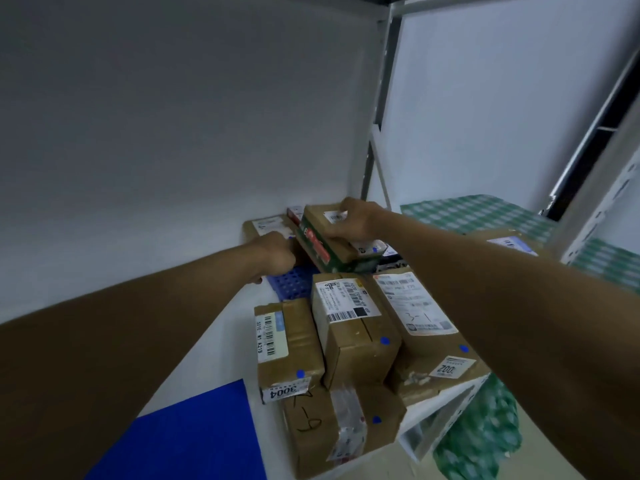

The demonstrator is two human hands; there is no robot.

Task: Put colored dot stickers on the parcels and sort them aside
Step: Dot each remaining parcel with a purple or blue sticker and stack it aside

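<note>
Several brown cardboard parcels lie on a white shelf point(221, 344). My right hand point(349, 220) grips a green-and-brown parcel point(320, 242) from above, tilted on top of the far pile. My left hand point(275, 249) is closed, its fingertips pressed against a parcel at the back point(268, 225), with a bit of blue at the fingertips. Nearer, three parcels carry blue dot stickers: the "3004" parcel point(289, 344), the middle parcel point(353, 327) and the "3-1" parcel point(426, 327). A fourth one point(332, 431) with a blue dot lies at the front edge.
A blue grid tray point(291, 282) lies under my left hand. A blue sheet point(194, 434) covers the shelf's near left. Grey walls close the shelf at left and back. A green checked cloth point(474, 213) covers a surface to the right, with another parcel point(509, 244) on it.
</note>
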